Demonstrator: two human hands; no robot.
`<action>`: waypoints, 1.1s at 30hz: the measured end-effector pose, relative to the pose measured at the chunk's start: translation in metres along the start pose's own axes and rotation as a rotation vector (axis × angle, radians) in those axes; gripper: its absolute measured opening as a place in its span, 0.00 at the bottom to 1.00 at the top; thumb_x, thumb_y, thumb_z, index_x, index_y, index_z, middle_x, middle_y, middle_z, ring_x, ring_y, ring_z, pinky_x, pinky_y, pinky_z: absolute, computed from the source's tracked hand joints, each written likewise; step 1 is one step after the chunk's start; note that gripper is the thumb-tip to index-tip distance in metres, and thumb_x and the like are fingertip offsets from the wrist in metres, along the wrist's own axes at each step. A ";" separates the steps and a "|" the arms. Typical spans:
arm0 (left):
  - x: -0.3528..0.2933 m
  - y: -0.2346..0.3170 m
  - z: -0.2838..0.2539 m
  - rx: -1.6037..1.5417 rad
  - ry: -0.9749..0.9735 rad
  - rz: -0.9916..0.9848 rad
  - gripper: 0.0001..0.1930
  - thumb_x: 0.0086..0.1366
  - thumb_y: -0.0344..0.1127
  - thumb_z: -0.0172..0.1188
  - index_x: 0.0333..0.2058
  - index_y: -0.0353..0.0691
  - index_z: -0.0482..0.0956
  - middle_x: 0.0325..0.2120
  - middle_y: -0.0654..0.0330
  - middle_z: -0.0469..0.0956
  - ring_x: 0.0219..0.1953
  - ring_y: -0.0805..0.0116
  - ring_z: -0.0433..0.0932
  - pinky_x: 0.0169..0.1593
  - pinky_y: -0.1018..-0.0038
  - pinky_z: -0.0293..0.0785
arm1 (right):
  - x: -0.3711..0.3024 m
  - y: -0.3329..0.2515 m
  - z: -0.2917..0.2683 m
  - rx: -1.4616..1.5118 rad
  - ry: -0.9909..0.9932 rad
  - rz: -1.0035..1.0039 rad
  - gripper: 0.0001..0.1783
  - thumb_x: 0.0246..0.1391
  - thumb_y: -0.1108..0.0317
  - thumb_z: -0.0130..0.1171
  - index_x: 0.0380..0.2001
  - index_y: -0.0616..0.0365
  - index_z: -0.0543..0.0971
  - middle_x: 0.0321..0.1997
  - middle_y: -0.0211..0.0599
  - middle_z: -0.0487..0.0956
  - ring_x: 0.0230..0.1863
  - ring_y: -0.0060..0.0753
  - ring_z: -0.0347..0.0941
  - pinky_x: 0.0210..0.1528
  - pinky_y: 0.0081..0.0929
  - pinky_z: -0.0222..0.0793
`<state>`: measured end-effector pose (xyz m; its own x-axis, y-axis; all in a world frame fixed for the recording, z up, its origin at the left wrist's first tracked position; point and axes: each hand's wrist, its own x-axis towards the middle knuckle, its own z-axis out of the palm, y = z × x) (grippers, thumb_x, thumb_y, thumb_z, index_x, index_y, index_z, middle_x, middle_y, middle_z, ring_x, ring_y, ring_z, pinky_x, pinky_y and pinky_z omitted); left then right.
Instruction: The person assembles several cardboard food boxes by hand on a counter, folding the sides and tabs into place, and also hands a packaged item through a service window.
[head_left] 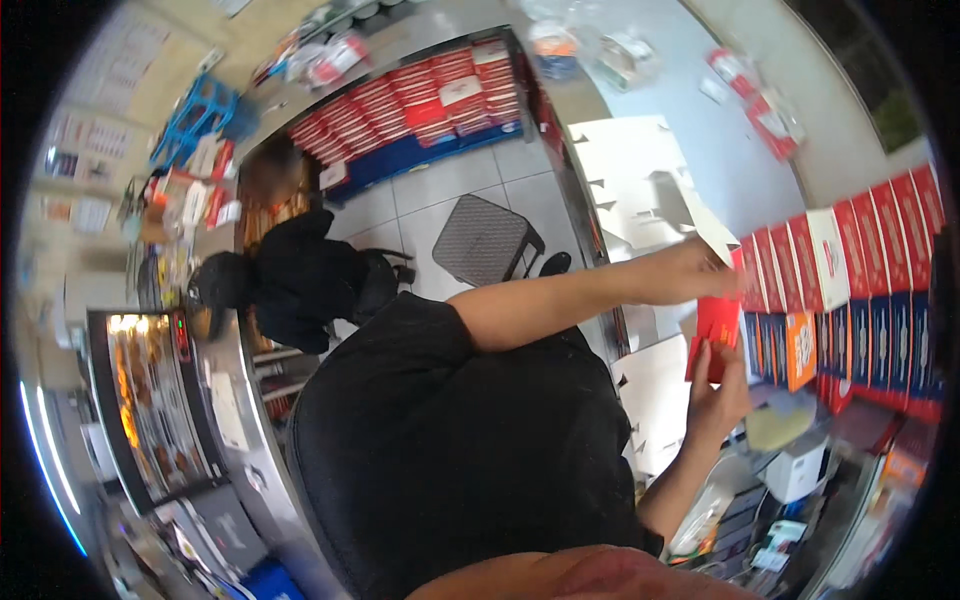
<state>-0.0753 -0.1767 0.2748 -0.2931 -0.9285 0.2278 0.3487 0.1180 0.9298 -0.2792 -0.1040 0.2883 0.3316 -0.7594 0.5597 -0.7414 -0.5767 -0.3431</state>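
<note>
A red piece of folded card [716,322], with a pale inner face showing at its side, is between my two hands over the counter on the right. My right hand [718,392] pinches its lower end between thumb and fingers. At the upper end, the bent fingers of my left hand [695,273] close on the card, slightly smeared by motion. Beside my left hand lie white opened-out cartons [632,180] with slots. Another white carton [655,400] lies under my right hand and forearm. Part of the card is hidden by my fingers.
Red boxes [780,270] stand in a row at the right, above navy boxes [870,340]. A grey stool [485,240] is on the tiled floor. A co-worker in black [310,270] bends at the left counter, near a lit food cabinet [155,400]. Shelves hold stacked red boxes [400,100].
</note>
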 end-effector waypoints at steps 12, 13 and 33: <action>-0.031 0.002 -0.013 0.322 0.343 0.150 0.17 0.56 0.41 0.76 0.32 0.34 0.81 0.24 0.61 0.81 0.27 0.73 0.79 0.30 0.75 0.76 | 0.041 -0.010 0.028 -0.069 0.130 -0.083 0.10 0.57 0.71 0.68 0.39 0.62 0.79 0.49 0.56 0.82 0.41 0.51 0.84 0.33 0.35 0.82; -0.030 0.003 -0.013 0.304 0.344 0.119 0.17 0.56 0.42 0.76 0.32 0.34 0.81 0.24 0.61 0.81 0.26 0.73 0.79 0.30 0.75 0.76 | 0.042 -0.008 0.030 -0.051 0.144 -0.082 0.09 0.58 0.70 0.68 0.39 0.62 0.80 0.47 0.53 0.83 0.40 0.48 0.84 0.34 0.34 0.81; -0.040 0.015 -0.066 -0.021 0.104 -0.154 0.21 0.70 0.44 0.56 0.55 0.36 0.74 0.53 0.51 0.75 0.53 0.53 0.79 0.44 0.56 0.83 | 0.060 -0.007 0.041 0.181 -0.177 0.085 0.08 0.55 0.72 0.69 0.38 0.60 0.82 0.49 0.51 0.83 0.41 0.48 0.83 0.40 0.34 0.80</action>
<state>0.0006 -0.1610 0.2605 -0.2509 -0.9667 0.0513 0.3256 -0.0343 0.9449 -0.2297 -0.1580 0.2936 0.3816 -0.8389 0.3881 -0.6599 -0.5413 -0.5211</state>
